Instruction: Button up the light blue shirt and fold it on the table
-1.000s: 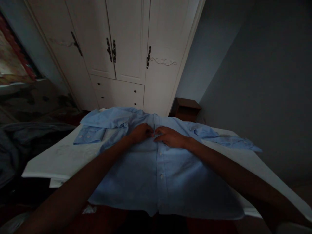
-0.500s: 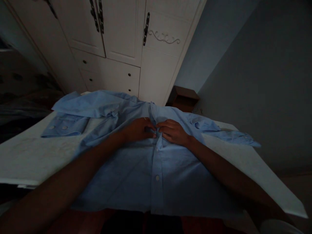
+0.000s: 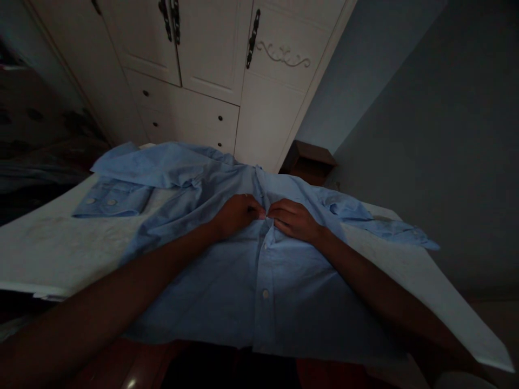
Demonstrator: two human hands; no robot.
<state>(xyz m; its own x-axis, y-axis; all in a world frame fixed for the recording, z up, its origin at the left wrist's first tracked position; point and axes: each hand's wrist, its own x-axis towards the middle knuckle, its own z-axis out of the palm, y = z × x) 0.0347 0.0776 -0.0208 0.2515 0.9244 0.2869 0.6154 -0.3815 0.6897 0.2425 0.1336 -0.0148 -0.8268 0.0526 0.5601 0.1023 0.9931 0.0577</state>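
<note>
Light blue button-front shirt [image 3: 227, 281] lies front side up, spread flat on a white table top [image 3: 60, 248], hem toward the person, collar end on the far side of the grip. Both bare forearms reach in from the near corners and meet at the shirt's centre line, upper chest area. Left hand [image 3: 237, 213] is palm down with knuckles raised and fingers curled, its fingertips pinching the left edge of the front placket. Right hand [image 3: 294, 220] mirrors it, palm down and wrist low on the cloth, thumb and fingertips pinching the right edge. The two hands' fingertips touch or nearly touch over the placket; whether a button sits between them is hidden. Directly below the grip, toward the person, the closed placket runs down with a small white button [image 3: 265, 294] showing on it. Left of the grip, one sleeve is folded back, its buttoned cuff [image 3: 111, 201] flat on the table, well apart from the hand. Right of the grip, the other sleeve [image 3: 389, 229] trails off to the table's edge, crumpled. Beyond the grip stands a white panelled wardrobe [image 3: 211, 65] with dark handles and drawers, and beside it a small brown wooden cabinet [image 3: 310, 159] against a grey wall.
</note>
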